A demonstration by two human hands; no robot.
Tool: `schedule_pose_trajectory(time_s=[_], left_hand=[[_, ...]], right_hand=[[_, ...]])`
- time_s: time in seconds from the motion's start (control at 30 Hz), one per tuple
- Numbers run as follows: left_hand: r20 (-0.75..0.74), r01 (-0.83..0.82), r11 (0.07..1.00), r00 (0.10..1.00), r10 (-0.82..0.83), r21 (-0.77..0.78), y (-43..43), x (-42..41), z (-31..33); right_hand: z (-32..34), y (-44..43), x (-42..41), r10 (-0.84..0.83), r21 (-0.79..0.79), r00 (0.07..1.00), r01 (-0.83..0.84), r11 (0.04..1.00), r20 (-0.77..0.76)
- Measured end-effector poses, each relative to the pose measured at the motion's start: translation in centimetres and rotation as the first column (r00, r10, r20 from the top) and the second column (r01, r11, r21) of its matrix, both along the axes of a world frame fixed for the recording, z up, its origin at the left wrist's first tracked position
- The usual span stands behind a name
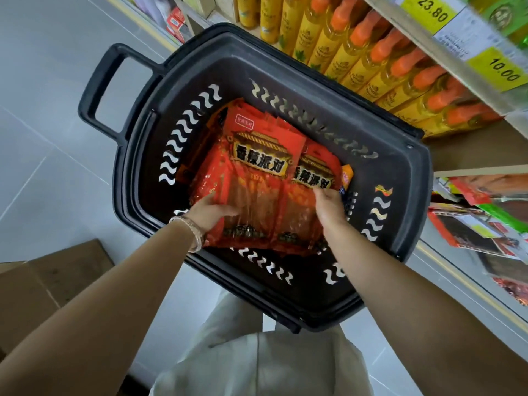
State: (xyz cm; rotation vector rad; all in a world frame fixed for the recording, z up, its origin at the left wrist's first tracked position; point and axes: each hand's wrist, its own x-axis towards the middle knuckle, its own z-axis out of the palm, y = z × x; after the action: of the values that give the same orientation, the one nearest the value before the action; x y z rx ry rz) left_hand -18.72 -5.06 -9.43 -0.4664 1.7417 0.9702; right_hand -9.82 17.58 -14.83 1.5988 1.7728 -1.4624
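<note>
A black plastic shopping basket [405,178] stands on the floor beside a shop shelf. Inside it lie several red snack packets [257,178] with black and yellow lettering, stacked and overlapping. My left hand [210,211], with a bead bracelet on its wrist, grips the left edge of the stack, thumb on top and fingers hidden underneath. My right hand [328,204] lies on the right side of the stack with its fingers curled down over the packets' right edge. A small orange packet [347,177] peeks out at the right of the stack.
Yellow bottles with orange caps [371,55] fill the shelf behind the basket, above yellow price tags [428,10]. More packets [480,224] lie on a lower shelf at the right. A cardboard box [48,284] sits on the grey tiled floor at the left.
</note>
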Motion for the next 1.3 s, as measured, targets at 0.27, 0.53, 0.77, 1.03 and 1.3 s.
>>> schedule_pose_trajectory(time_s=[0.27,0.53,0.77,1.03,1.3], left_hand=[[0.064,0.080,0.995,0.995,-0.076,-0.065,1.5,-3.3,-0.6],[-0.298,0.206,0.969,0.924,-0.239,-0.136,3.0,-2.6,2.0],[-0.295,0.005,1.000,0.955,-0.002,0.010,3.3,-1.3,9.4],[-0.603,0.257,0.966,0.774,-0.195,0.017,9.5,2.6,19.3],[-0.849,0.393,0.903,0.524,-0.063,0.175,19.1,11.5,28.6]], right_hand=[[-5.1,2.2,2.2,-0.270,-0.190,0.944,0.305,0.933,0.190],[-0.5,2.4,4.1,-0.069,0.099,0.997,0.073,0.992,-0.041],[9.0,1.6,5.6,-0.077,0.022,0.955,0.087,0.996,-0.286],[19.8,3.0,11.2,0.124,0.475,0.875,0.131,0.870,-0.468],[29.5,11.8,22.8,-0.069,0.414,0.636,0.577,0.704,-0.769]])
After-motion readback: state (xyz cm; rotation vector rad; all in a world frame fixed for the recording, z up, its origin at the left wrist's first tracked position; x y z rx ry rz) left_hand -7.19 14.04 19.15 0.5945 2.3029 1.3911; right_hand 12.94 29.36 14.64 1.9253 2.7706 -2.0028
